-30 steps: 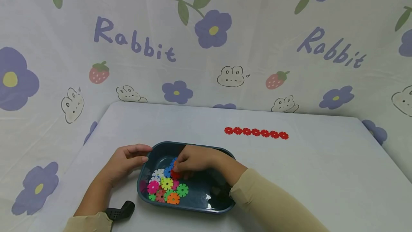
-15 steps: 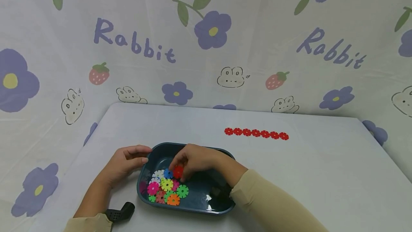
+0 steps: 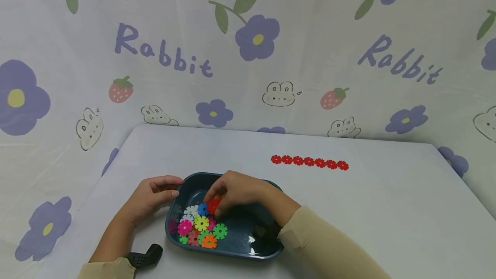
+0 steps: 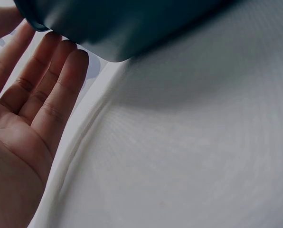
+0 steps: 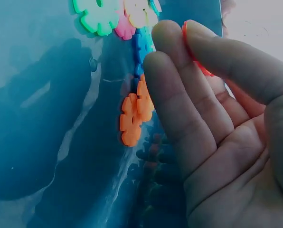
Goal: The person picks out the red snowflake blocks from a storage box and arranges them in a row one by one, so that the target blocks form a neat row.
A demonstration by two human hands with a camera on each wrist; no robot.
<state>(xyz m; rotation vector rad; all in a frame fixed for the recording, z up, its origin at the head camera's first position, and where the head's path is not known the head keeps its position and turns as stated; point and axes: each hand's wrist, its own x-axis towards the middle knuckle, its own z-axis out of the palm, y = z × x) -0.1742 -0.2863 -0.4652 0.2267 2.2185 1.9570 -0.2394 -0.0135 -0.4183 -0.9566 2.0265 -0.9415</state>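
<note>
My right hand [image 3: 240, 188] pinches a red plastic snowflake disc [image 3: 213, 206] between thumb and fingers, over the dark teal tray [image 3: 248, 251]. Seen from the right wrist, only the disc's thin red edge [image 5: 202, 68] shows behind the thumb. Below and beside this hand lies a pile of snowflake discs, among them yellow [image 3: 201, 223], green [image 3: 220, 231], blue [image 3: 203, 209] and orange [image 3: 209, 241] ones. My left hand [image 3: 153, 195] touches the tray's left end with nearly straight fingers. In the left wrist view its fingertips [image 4: 77, 59] are against the tray's outer side.
Behind the tray, several red snowflake discs [image 3: 309, 162] form a straight, joined row on the white table [image 3: 372, 210]. A patterned cloth [image 3: 240, 68] hangs along the table's back. A black device [image 3: 147, 256] is on the left wrist.
The right hand has turned and lifted slightly from the pile, and the red disc now shows clearly in its fingers. My left hand and the tray have stayed in place.
</note>
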